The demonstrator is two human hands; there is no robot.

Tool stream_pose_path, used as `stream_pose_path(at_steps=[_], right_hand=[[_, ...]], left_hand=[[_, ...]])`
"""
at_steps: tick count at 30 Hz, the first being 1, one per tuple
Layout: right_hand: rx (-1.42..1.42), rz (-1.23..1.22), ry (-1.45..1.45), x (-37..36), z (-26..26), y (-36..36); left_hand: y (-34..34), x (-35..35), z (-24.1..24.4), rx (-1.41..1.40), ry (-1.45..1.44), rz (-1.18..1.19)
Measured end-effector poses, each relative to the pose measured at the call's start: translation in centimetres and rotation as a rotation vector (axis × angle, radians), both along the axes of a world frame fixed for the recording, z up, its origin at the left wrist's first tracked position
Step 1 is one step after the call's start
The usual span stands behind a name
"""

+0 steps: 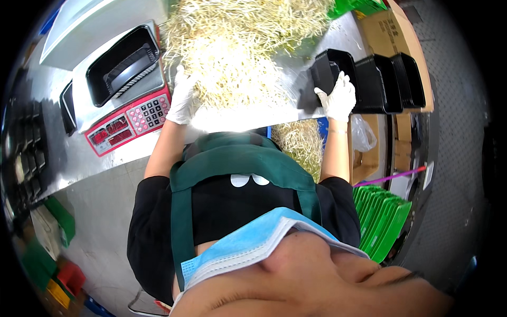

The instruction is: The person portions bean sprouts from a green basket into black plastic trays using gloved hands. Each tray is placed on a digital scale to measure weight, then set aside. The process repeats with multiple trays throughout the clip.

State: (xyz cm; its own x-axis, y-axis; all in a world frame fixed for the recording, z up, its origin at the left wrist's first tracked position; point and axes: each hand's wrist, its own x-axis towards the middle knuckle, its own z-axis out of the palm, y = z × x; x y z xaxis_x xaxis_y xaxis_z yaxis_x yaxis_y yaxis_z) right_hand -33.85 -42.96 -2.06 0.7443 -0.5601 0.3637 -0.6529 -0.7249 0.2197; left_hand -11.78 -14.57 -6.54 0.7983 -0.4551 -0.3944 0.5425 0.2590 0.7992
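A large heap of bean sprouts covers the middle of a metal table. My left hand, in a white glove, lies against the heap's left side; glare and the sprouts hide whether its fingers hold any. Over to the right, my gloved right hand grips the near side of a black plastic tray, thumb outside and fingers over the rim. On the left, a red-edged digital scale bears a black plastic tray with no sprouts visible inside.
More black trays stand right of my right hand, before a cardboard box. A pale bin sits behind the scale. Below the table edge are more sprouts and a plastic bag. Green crates are stacked at right.
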Motion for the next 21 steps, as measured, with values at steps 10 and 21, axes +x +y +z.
stream_pose_path(at_steps=[10,21], right_hand=[[1.130,0.377,-0.323,18.9,-4.9,12.2],[1.179,0.600,0.189,18.2,-0.4,6.1]], left_hand=[[-5.9,1.7,1.1,-0.254,0.251,-0.028],[5.4,-2.1,1.8,0.651,-0.938,-0.802]])
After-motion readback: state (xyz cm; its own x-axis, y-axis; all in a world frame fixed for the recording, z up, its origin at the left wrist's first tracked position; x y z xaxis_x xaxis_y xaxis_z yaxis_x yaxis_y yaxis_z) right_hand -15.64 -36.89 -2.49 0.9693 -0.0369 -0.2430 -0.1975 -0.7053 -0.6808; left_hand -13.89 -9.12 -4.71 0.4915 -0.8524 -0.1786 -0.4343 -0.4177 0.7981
